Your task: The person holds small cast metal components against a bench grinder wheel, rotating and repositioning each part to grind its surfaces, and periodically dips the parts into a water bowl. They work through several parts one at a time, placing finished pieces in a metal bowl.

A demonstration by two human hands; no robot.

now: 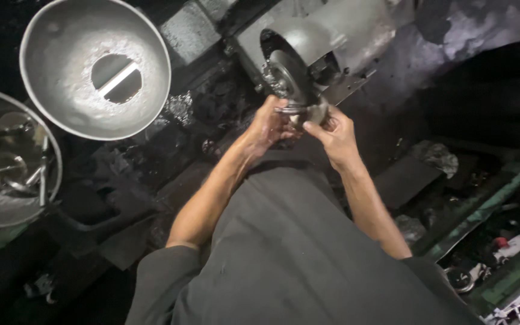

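A grey grinding machine (pixel 326 36) fills the top, its wheel (pixel 289 75) facing down. Two steel bowls (pixel 94 66) sit left. Both hands, left (pixel 270 123) and right (pixel 334 133), pinch a small metal piece (pixel 308 111) against the wheel.

Honestly no packages, labels, signs or screens that I can make out here. The clutter in the dim bottom-right corner is too dark and small to tell whether any of it is packaging.
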